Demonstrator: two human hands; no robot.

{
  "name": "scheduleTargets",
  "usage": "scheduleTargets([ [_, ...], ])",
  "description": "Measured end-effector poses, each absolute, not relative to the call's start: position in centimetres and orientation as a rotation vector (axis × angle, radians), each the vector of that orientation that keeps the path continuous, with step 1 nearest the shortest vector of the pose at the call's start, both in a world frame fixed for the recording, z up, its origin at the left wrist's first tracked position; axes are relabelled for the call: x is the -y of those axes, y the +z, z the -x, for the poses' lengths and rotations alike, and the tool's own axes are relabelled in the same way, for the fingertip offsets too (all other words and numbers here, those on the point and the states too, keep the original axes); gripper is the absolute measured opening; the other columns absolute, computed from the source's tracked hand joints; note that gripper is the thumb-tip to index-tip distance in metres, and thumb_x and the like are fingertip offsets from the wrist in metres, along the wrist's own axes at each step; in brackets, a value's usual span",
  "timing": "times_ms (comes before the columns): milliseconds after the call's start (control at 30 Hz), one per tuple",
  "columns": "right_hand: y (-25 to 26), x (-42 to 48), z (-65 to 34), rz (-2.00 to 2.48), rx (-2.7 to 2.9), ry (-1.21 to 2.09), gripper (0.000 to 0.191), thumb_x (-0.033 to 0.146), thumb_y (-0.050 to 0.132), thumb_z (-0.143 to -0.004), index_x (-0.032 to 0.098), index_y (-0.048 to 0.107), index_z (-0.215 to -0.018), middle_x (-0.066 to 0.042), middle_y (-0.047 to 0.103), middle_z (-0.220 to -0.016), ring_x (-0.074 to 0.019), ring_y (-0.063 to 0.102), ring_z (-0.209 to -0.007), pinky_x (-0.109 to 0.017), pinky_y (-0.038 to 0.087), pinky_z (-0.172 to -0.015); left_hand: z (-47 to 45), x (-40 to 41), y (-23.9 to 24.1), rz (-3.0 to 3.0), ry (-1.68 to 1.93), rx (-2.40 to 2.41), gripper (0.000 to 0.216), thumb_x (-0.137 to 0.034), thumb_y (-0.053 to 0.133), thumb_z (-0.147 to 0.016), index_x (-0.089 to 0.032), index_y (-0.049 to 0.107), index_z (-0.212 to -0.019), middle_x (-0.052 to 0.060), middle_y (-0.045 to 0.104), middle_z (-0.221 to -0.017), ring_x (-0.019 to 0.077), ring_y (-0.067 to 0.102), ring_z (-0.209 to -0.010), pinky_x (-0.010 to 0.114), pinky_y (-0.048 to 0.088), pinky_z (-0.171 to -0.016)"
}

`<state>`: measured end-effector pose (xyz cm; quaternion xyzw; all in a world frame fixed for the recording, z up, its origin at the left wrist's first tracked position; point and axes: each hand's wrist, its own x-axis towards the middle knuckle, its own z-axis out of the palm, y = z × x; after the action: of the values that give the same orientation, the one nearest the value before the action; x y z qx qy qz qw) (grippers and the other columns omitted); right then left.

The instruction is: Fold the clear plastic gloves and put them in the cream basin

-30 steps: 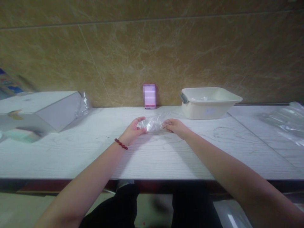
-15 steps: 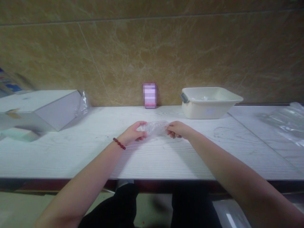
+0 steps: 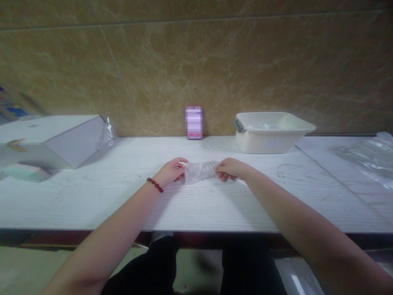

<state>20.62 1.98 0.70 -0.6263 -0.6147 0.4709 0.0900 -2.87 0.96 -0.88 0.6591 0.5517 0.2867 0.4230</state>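
A small clear plastic bag (image 3: 200, 171) is stretched flat between my two hands, just above the white table (image 3: 196, 205). My left hand (image 3: 171, 171) pinches the bag's left end with thumb and fingers; a red bead bracelet sits on that wrist. My right hand (image 3: 231, 169) is closed on the bag's right end. What the bag holds, if anything, cannot be made out.
A cream plastic basin (image 3: 272, 132) stands at the back right against the marble wall. A blurred purple card (image 3: 193, 123) leans on the wall. A white box (image 3: 58, 139) with plastic wrap lies at left. Clear plastic sheets (image 3: 365, 157) lie at far right.
The bag was bunched up and higher a second ago; now it is pulled out flat and lower, nearer to me. Both hands have moved slightly apart.
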Motion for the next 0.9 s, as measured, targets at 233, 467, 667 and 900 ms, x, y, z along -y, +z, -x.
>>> scheduleTargets([
  [233,0.6,-1.9,-20.6,1.804,1.861,1.384,0.026,0.034,0.054,-0.068,0.012,0.055,-0.056,-0.001,0.054,-0.041,-0.0035,0.041,-0.032,-0.014,0.023,-0.03,3.1,-1.1,-1.1,-2.106,0.687,-1.491,0.022,-0.024,0.041,-0.075,-0.017,0.054,-0.091,0.001,0.056,-0.066,0.0108,0.052,-0.053,0.022,0.041,-0.051],
  [467,0.3,-2.0,-20.5,1.777,1.869,1.366,0.023,0.031,0.054,-0.066,0.013,0.051,-0.052,0.0,0.053,-0.04,-0.005,0.042,-0.031,-0.015,0.021,-0.029,1.4,0.0,-0.8,-2.647,0.563,-1.359,0.038,-0.037,0.035,-0.081,-0.015,0.049,-0.11,0.009,0.05,-0.113,0.021,0.04,-0.108,0.035,0.027,-0.092],
  [667,0.6,-1.7,-20.3,1.807,1.868,1.333,0.016,0.024,0.052,-0.065,0.013,0.05,-0.053,0.001,0.054,-0.041,-0.0049,0.041,-0.03,-0.016,0.021,-0.028,1.6,0.3,-1.7,-2.683,0.129,-1.352,0.051,-0.041,0.024,-0.083,-0.016,0.026,-0.127,0.008,0.026,-0.133,0.0237,0.017,-0.122,0.044,0.013,-0.096],
  [900,1.0,-1.5,-19.9,1.911,1.916,1.232,0.017,0.024,0.053,-0.064,0.013,0.051,-0.052,0.001,0.052,-0.038,-0.004,0.038,-0.027,-0.016,0.024,-0.029,1.6,0.4,-1.7,-2.72,0.034,-1.38,0.05,-0.039,0.018,-0.085,-0.016,0.021,-0.129,0.008,0.02,-0.135,0.0232,0.012,-0.124,0.044,0.009,-0.097],
])
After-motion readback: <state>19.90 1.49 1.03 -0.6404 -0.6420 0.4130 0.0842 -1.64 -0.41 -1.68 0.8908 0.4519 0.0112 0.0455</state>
